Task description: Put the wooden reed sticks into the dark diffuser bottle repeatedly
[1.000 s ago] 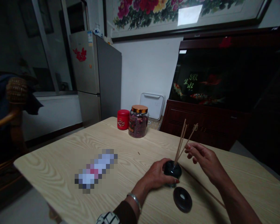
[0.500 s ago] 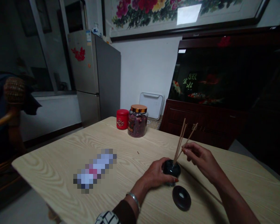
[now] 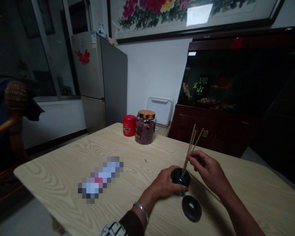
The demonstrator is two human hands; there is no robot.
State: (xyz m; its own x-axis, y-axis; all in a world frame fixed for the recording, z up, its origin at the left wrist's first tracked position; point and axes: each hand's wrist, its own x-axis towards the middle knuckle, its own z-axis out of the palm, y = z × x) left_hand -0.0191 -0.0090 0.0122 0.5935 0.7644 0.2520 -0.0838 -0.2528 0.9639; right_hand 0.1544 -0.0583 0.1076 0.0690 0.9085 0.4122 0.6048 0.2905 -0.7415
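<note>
My left hand [image 3: 165, 184] grips a dark glossy round pot [image 3: 181, 178] on the pale wood-grain table [image 3: 54, 173]. Several thin wooden sticks [image 3: 189, 152] stand tilted in the pot's top. My right hand [image 3: 207, 170] is above the pot's right side, its fingertips pinching the sticks. A flat dark round disc [image 3: 191, 208] lies just below the pot. A longer loose stick [image 3: 205, 186] lies on the table, its lower end hidden under my right forearm.
A pixelated object [image 3: 99, 179] lies on the table to the left. At the far edge stand a red tin [image 3: 129, 125] and a gold-lidded glass jar [image 3: 145, 131] of dried petals. A fridge [image 3: 100, 78] and a lit fish tank [image 3: 223, 78] stand beyond.
My right hand has moved left and closed in on the sticks. The sticks' tips have drawn closer together. My left hand and the pot stay in place.
</note>
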